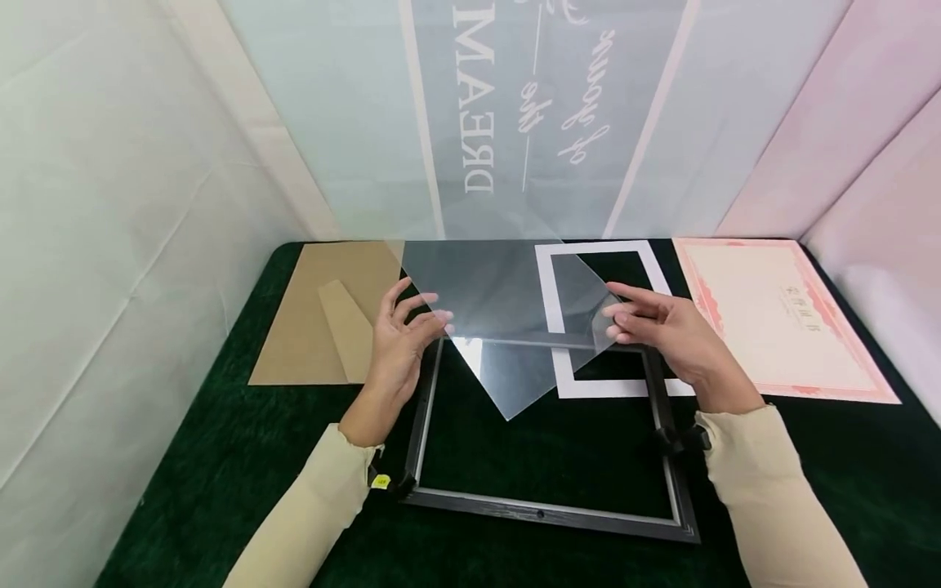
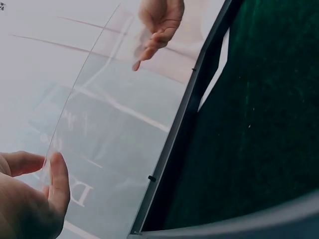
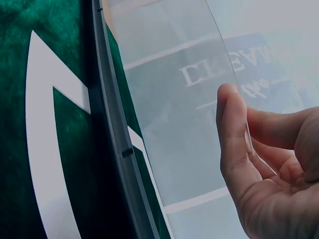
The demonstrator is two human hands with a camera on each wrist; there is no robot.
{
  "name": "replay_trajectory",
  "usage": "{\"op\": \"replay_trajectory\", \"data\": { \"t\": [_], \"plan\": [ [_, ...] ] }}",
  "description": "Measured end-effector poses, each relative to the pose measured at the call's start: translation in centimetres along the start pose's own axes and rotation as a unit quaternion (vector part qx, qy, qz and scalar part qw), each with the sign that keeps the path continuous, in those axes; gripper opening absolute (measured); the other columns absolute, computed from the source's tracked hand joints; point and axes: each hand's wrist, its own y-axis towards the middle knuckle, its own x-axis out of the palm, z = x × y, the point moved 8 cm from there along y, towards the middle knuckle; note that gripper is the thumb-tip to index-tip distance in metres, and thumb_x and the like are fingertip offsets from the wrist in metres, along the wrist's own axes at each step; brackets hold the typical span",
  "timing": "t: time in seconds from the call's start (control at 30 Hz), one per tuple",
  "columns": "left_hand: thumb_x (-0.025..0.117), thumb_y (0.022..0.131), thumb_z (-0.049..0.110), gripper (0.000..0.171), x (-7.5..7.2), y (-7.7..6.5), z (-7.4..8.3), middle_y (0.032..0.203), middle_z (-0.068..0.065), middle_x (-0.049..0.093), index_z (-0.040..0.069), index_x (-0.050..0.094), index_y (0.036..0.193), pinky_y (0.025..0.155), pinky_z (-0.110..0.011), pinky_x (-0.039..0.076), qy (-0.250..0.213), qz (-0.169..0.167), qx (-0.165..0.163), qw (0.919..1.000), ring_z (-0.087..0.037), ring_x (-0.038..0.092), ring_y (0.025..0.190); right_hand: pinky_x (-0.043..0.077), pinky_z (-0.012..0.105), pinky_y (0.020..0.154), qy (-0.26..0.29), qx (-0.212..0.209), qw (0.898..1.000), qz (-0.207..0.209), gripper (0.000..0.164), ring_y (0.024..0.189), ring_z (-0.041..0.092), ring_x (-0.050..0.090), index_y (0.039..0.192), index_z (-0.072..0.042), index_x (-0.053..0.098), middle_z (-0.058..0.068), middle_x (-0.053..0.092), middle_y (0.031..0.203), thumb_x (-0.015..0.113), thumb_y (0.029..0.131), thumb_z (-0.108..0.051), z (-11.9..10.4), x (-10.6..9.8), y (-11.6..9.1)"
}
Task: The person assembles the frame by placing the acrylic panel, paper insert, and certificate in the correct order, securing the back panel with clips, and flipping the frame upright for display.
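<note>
Both hands hold up a clear pane (image 1: 500,302), turned askew with one corner pointing down toward me. My left hand (image 1: 400,343) pinches its left edge between thumb and fingers, which the left wrist view shows at close range on the pane's edge (image 2: 70,94). On the opposite side, my right hand (image 1: 669,335) pinches the pane near its right corner; in the right wrist view the thumb and fingers (image 3: 233,134) lie on either side of the edge. Beneath the pane lies a dark picture frame (image 1: 544,514), its opening showing the green cloth.
Behind the left hand lies a brown backing board (image 1: 287,335) with a stand flap. A white mat border (image 1: 547,286) sits behind the frame, partly seen through the pane. Right of it is a pink-edged paper sheet (image 1: 772,327). Printed cloth (image 1: 367,122) hangs at the back.
</note>
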Motion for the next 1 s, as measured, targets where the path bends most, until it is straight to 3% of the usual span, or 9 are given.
{"op": "replay_trajectory", "data": {
  "t": [0.2, 0.43, 0.63, 0.77, 0.9, 1.0],
  "plan": [
    [0.060, 0.091, -0.012, 0.075, -0.6, 0.3, 0.5, 0.111, -0.004, 0.061, 0.019, 0.027, 0.150, 0.074, -0.023, 0.059, -0.006, 0.016, 0.014, 0.9998, -0.011, 0.071, 0.074, 0.058, 0.019, 0.077, -0.023, 0.009, 1.000, -0.015, 0.063, 0.082, 0.006, 0.073, 0.151, 0.001, 0.037, -0.008, 0.073, 0.106, 0.065, 0.096, -0.010, 0.3, -0.9, -0.4],
    [0.059, 0.096, -0.004, 0.065, -2.1, 0.8, 1.5, 0.100, -0.002, 0.067, 0.022, 0.029, 0.148, 0.074, -0.025, 0.060, -0.013, 0.047, 0.041, 0.9980, -0.014, 0.073, 0.074, 0.057, 0.019, 0.073, -0.042, -0.025, 0.998, -0.034, 0.056, 0.078, 0.006, 0.071, 0.148, 0.006, 0.039, -0.005, 0.073, 0.103, 0.061, 0.097, -0.005, -0.6, -1.9, -0.7],
    [0.057, 0.099, 0.002, 0.048, -2.8, 1.0, 2.0, 0.092, 0.000, 0.069, 0.013, 0.038, 0.142, 0.074, -0.026, 0.060, 0.028, 0.042, 0.012, 0.9986, -0.013, 0.073, 0.072, 0.056, 0.018, 0.074, -0.075, -0.038, 0.996, -0.025, 0.050, 0.079, 0.005, 0.070, 0.146, 0.000, 0.046, -0.008, 0.074, 0.103, 0.060, 0.098, -0.005, -0.8, -2.9, -1.0],
    [0.057, 0.100, 0.004, 0.034, -3.2, 1.0, 2.6, 0.091, 0.001, 0.070, 0.008, 0.044, 0.131, 0.071, -0.024, 0.060, 0.078, 0.030, -0.009, 0.9964, -0.011, 0.072, 0.070, 0.055, 0.017, 0.075, -0.111, -0.016, 0.994, 0.012, 0.046, 0.082, 0.004, 0.069, 0.144, -0.006, 0.050, -0.014, 0.074, 0.104, 0.060, 0.100, -0.012, -0.5, -3.7, -1.0],
    [0.058, 0.099, 0.004, 0.021, -3.2, 1.1, 3.1, 0.086, 0.001, 0.068, 0.007, 0.048, 0.117, 0.069, -0.022, 0.060, 0.102, 0.011, -0.017, 0.9946, -0.011, 0.069, 0.068, 0.056, 0.017, 0.074, -0.067, -0.002, 0.997, 0.045, 0.038, 0.082, 0.004, 0.070, 0.137, -0.010, 0.055, -0.014, 0.075, 0.104, 0.060, 0.100, -0.014, -0.4, -4.2, -1.0],
    [0.058, 0.098, 0.001, 0.022, -3.2, 1.1, 3.1, 0.081, 0.002, 0.067, 0.007, 0.050, 0.117, 0.067, -0.022, 0.059, 0.114, -0.004, -0.032, 0.9929, -0.011, 0.066, 0.065, 0.056, 0.016, 0.074, -0.004, -0.014, 0.999, 0.052, 0.035, 0.082, 0.005, 0.071, 0.133, -0.012, 0.057, -0.010, 0.076, 0.104, 0.061, 0.098, -0.008, -0.5, -4.2, -0.9]
  ]
}}
